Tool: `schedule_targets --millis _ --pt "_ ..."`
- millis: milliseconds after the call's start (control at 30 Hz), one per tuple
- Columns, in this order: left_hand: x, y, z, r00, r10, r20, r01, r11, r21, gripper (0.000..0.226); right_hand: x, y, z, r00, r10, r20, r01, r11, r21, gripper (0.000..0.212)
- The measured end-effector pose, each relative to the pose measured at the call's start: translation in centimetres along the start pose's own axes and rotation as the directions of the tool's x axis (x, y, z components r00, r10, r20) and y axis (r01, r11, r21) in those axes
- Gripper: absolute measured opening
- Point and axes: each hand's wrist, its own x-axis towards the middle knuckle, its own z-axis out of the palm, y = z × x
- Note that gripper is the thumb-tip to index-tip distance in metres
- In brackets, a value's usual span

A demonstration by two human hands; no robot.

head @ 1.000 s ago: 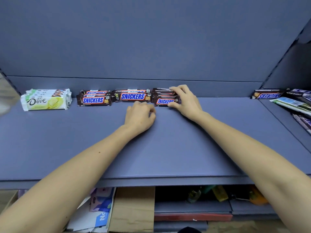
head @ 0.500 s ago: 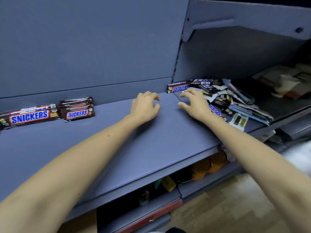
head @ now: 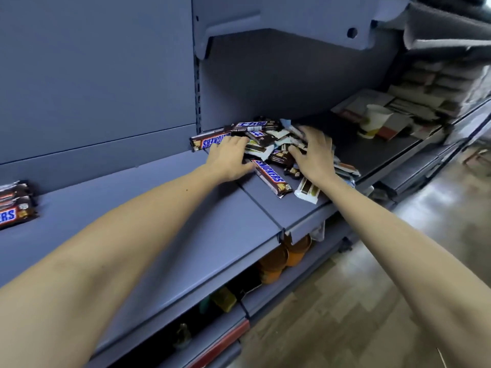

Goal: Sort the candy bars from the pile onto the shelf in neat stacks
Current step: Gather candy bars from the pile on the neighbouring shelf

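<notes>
Both hands are laid spread and unclenched on the pile of candy bars on the shelf: the left hand at its left edge, the right hand on top. Nothing is gripped yet. One loose Snickers bar, just in front of the pile, is best singled out and lifted flat. The stacked Snickers, far left of the pile, are cut off by the frame edge. Bars under the right hand are hidden.

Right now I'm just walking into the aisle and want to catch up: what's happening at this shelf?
A person is sorting candy bars. Both bare hands are spread over the jumbled pile of brown and white wrapped bars on the blue-grey metal shelf: left hand at its near-left edge, right hand on top. Neither grips a bar yet. A neat stack of brown Snickers bars sits far left.
</notes>
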Motion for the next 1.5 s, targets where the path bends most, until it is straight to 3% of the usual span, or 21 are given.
schedule_targets --millis 133,200,300,567,733,867,1000,1100,1233,1400,1500 --pt "1.5 1.4 1.2 0.994 0.025 0.105 -0.029 0.999 0.034 0.076 1.0 1.6 0.2 0.958 0.19 0.214 -0.191 0.981 -0.015 0.067" --pt "2.0 1.7 1.7 0.992 0.008 0.129 -0.008 1.0 0.002 0.079 1.0 2.3 0.5 0.935 0.204 0.29 -0.184 0.978 -0.097 0.068" --pt "2.4 2.0 2.3 0.993 -0.036 0.116 0.042 0.998 -0.048 0.08 1.0 2.5 0.4 0.95 0.196 0.243 -0.155 0.972 -0.179 0.064" --pt "2.9 1.7 3.0 0.986 -0.072 0.152 0.078 0.996 -0.033 0.069 1.3 2.7 0.6 0.967 0.193 0.167 -0.175 0.977 -0.118 0.051" --pt "2.5 0.8 2.6 0.995 0.067 0.08 -0.075 0.99 0.115 0.043 1.5 2.8 0.3 0.988 0.146 0.048 -0.141 0.986 -0.093 0.033" --pt "1.4 -0.4 1.9 0.983 0.161 0.083 -0.175 0.963 0.206 0.035 1.3 2.2 0.4 0.998 0.036 -0.044 -0.041 0.992 -0.118 0.029" --pt "0.5 -1.8 0.2 0.974 0.188 -0.129 -0.171 0.976 0.135 0.029 1.4 -0.6 0.2 0.972 -0.203 -0.121 0.191 0.976 -0.103 0.027" --pt "-0.6 -3.5 -0.9 0.947 0.082 -0.309 -0.083 0.997 0.011 0.027 1.4 -4.0 0.6 0.942 -0.329 -0.067 0.327 0.944 -0.033 0.027" --pt "-3.2 -6.1 -3.2 0.86 -0.167 -0.483 0.032 0.961 -0.275 0.027 1.1 -9.2 1.4 0.934 -0.354 -0.046 0.355 0.912 0.205 0.021" --pt "-8.4 -11.2 -6.6 0.743 -0.451 -0.494 0.18 0.846 -0.501 0.027 0.8 -16.3 3.8 0.952 -0.293 0.084 0.222 0.855 0.468 0.022" --pt "-13.0 -14.8 -8.2 0.656 -0.589 -0.472 0.272 0.768 -0.58 0.026 -0.6 -20.8 5.8 0.907 -0.362 0.216 0.216 0.839 0.499 0.022"
